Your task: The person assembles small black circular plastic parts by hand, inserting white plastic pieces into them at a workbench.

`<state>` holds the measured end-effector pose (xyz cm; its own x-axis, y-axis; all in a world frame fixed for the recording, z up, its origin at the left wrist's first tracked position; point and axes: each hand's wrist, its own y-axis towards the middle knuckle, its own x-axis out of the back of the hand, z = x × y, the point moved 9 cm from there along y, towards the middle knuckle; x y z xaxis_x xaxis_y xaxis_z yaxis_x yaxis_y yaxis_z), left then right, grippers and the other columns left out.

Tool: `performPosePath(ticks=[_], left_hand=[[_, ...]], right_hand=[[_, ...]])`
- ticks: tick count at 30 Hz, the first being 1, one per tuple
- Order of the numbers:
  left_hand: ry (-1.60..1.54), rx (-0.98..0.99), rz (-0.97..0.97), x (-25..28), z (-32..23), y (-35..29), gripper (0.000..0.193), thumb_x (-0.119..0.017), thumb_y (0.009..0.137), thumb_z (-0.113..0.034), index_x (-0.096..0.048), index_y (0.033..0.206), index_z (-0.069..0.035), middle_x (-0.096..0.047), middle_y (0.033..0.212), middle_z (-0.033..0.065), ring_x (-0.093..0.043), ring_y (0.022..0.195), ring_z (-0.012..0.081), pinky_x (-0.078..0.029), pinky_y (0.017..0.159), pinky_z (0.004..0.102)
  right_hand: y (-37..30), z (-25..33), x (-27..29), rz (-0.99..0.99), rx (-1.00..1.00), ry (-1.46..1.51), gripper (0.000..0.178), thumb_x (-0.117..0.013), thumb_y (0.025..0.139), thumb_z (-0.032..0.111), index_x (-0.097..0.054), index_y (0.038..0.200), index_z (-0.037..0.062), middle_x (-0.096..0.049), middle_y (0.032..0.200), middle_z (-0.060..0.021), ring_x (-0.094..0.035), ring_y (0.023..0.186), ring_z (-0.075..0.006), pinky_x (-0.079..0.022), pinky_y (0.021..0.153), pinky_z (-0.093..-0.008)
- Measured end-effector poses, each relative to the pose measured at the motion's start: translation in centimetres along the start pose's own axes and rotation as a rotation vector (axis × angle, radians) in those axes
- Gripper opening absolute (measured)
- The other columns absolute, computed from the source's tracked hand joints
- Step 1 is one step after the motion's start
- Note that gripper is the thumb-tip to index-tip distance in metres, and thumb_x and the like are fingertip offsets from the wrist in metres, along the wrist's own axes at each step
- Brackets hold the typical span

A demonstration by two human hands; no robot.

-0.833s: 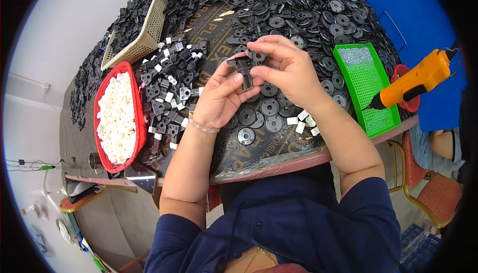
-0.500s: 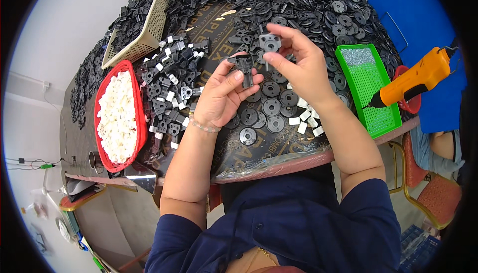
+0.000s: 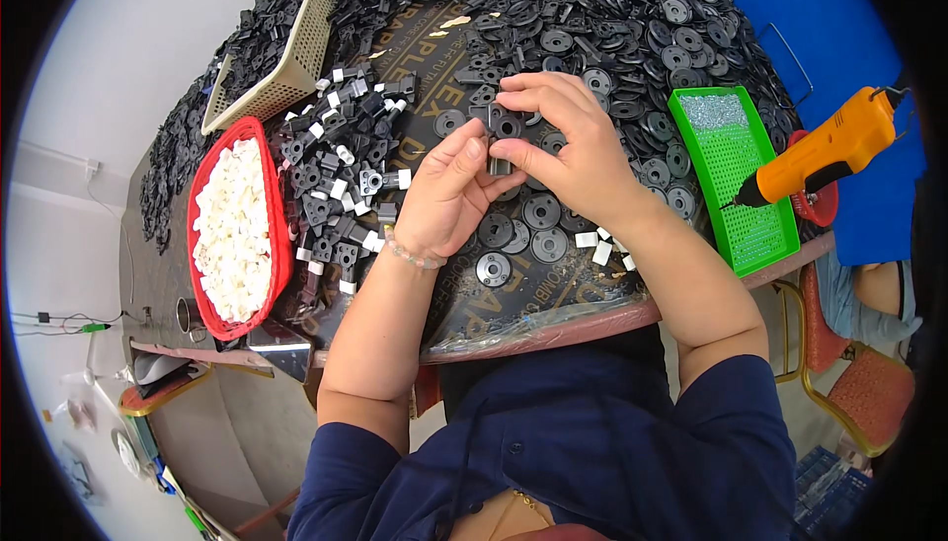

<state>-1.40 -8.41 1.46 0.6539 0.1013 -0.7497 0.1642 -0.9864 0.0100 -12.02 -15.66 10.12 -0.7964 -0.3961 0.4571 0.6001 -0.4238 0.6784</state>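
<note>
Above the middle of the table, my two hands meet around black plastic parts. My left hand (image 3: 446, 197) is closed on a black plastic bracket (image 3: 502, 166), which my fingers partly cover. My right hand (image 3: 578, 146) pinches a black plastic plate with a round hole (image 3: 507, 126) against the bracket's upper side. Whether the two are joined cannot be made out. Below the hands lie several black discs with centre holes (image 3: 541, 211). To the left spreads a heap of black parts with white blocks (image 3: 341, 181) among them.
A red basket of white pieces (image 3: 282, 245) and a cream basket of black parts (image 3: 308, 42) stand left. At right, an orange electric screwdriver (image 3: 825, 151) hangs over a green tray of small screws (image 3: 746, 171). Black discs (image 3: 652, 38) pile up at the back.
My right hand has moved left and slightly down, bringing the holed plate onto the bracket in my left hand. The parts were apart before.
</note>
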Motion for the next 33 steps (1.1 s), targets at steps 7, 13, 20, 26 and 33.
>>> performPosePath(ticks=[7, 13, 20, 26, 33], left_hand=[[0.653, -0.091, -0.083, -1.7, -1.1, -0.2, 0.024, -0.061, 0.095, -0.001, -0.063, 0.118, 0.003, -0.07, 0.104, 0.0091, -0.068, 0.1, 0.0172, -0.054, 0.091, 0.0307], [0.981, -0.172, -0.099, -0.8, -1.9, -0.3, 0.019, -0.064, 0.094, -0.004, -0.064, 0.111, 0.004, -0.07, 0.093, 0.0049, -0.066, 0.083, 0.0079, -0.054, 0.075, 0.0224], [0.734, -0.175, -0.297, 1.7, -3.7, -0.3, 0.013, -0.064, 0.094, -0.005, -0.062, 0.105, 0.001, -0.07, 0.097, 0.0066, -0.067, 0.083, 0.0146, -0.053, 0.075, 0.0262], [0.154, -0.179, -0.227, 4.5, -3.4, 0.5, 0.018, -0.066, 0.092, -0.005, -0.061, 0.109, -0.006, -0.069, 0.103, 0.0094, -0.066, 0.096, 0.0201, -0.052, 0.079, 0.0302], [0.12, -0.125, -0.18, 1.1, -3.4, -0.1, 0.056, -0.065, 0.09, 0.0, -0.041, 0.139, -0.013, -0.066, 0.11, 0.0114, -0.067, 0.098, 0.0244, -0.055, 0.079, 0.0326]], right_hand=[[-0.2, -3.8, -0.4, 0.14, -0.263, 0.25, 0.035, -0.077, 0.083, 0.019, -0.068, 0.112, 0.0007, -0.065, 0.123, -0.012, -0.059, 0.116, -0.0238, -0.046, 0.099, -0.0363], [-1.0, -4.4, -2.0, 0.303, -0.577, 0.523, 0.027, -0.072, 0.089, 0.019, -0.069, 0.108, -0.0001, -0.07, 0.102, -0.0044, -0.064, 0.094, -0.0124, -0.05, 0.087, -0.0289], [-0.9, -5.6, 1.3, 0.417, -0.52, -0.035, 0.019, -0.072, 0.085, 0.017, -0.07, 0.094, 0.0003, -0.07, 0.086, -0.0082, -0.066, 0.083, -0.0162, -0.051, 0.074, -0.0309], [-3.6, -7.0, -2.0, 0.799, -0.358, -0.553, 0.016, -0.073, 0.074, 0.009, -0.069, 0.088, 0.0016, -0.069, 0.087, -0.0167, -0.066, 0.088, -0.035, -0.053, 0.081, -0.0449], [-0.7, -3.9, -0.8, 0.381, -0.337, -0.121, 0.016, -0.066, 0.078, 0.004, -0.067, 0.093, 0.0005, -0.063, 0.084, -0.0107, -0.067, 0.081, -0.0251, -0.054, 0.075, -0.0361]])
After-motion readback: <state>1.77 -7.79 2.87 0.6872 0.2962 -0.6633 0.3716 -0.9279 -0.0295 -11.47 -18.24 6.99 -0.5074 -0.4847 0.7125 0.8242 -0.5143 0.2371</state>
